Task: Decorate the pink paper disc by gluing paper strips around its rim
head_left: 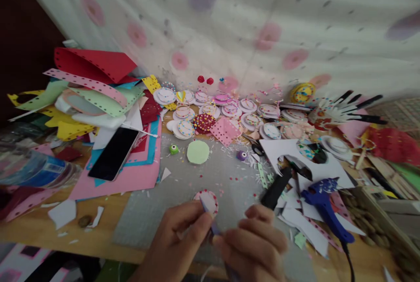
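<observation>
left hand (180, 236) at lower center, thumb and index pinching a small pale disc (207, 202); disc sits tilted at lower center of frame, over the gray mat (138, 216). a red-dotted rim (215, 199) shows just behind it, can't tell if joined. right hand (254, 245) just right of that, fingers curled, thumb and index seem to pinch a thin purple strip (214, 228); fingers hide whether it meets the disc. step in hand, my read: working the strip at the disc's lower edge. next move seems to call for a steady left pinch, disc kept flat, and small right-hand shifts along the edge. green disc (197, 152) near center and glue gun (323, 207) at lower right, both apart from the hands. decorated discs (183, 129) lie across upper center.
</observation>
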A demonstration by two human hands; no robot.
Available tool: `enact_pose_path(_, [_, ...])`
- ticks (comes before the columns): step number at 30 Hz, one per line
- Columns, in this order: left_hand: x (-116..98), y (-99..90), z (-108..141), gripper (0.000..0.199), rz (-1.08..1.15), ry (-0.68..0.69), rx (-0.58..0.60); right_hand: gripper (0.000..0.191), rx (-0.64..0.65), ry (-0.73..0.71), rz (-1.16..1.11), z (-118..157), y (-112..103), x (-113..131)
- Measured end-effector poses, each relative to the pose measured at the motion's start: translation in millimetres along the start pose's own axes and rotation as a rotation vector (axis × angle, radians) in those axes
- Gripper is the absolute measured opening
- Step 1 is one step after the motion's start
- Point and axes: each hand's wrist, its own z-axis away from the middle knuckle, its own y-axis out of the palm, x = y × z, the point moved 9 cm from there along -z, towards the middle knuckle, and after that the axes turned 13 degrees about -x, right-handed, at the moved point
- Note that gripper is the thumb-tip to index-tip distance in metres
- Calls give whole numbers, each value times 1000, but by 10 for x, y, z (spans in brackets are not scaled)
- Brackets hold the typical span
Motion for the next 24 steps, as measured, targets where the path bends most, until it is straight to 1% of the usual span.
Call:
enact_pose_path(2, [13,42,52,39,-16,-12,-56,18,-6,-33,28,12,-44,158])
enact_pose_path(4, [26,104,84,36,-34,-7,-52,18,-7,-41,52,38,-62,247])
enact_pose_path(6, [43,129,108,35,-53,-4,-52,16,17,-36,18,83,-68,287])
enact_pose_path(8, [61,87,128,35,-74,6,-88,17,111,-25,-30,172,-62,263])
enact_pose_path(9, [76,43,136,36,-85,10,-113,19,154,-11,-28,229,-90,205])
enact_pose_path(10, [97,-8,144,36,-96,11,-134,22,193,15,10,295,-143,101])
enact_pose_path(11, [125,-67,150,37,-104,10,-153,25,222,62,93,369,-225,-61])
enact_pose_path(12, [159,-127,154,37,-113,8,-164,28,188,125,207,431,-383,-266])
enact_pose_path(13, [199,-195,157,37,-118,1,-179,30,181,216,365,520,-550,-521])
enact_pose_path(15, [309,-347,161,37,-127,-38,-228,36,184,329,675,714,-900,-975])
enact_pose_path(16, [370,-425,165,37,-125,-66,-263,42,194,367,828,809,-1066,-1170])
enact_pose_path(18, [484,-536,178,37,-110,-117,-310,52,304,450,1081,1013,-1296,-1511])
enact_pose_path(19, [530,-560,185,37,-101,-133,-313,55,359,481,1163,1097,-1372,-1633])
enact_pose_path(21, [598,-558,196,37,-95,-148,-280,55,442,537,1280,1212,-1477,-1799])
enact_pose_path(24, [659,-544,202,40,-108,-141,-227,53,477,665,1389,1291,-1604,-1946])
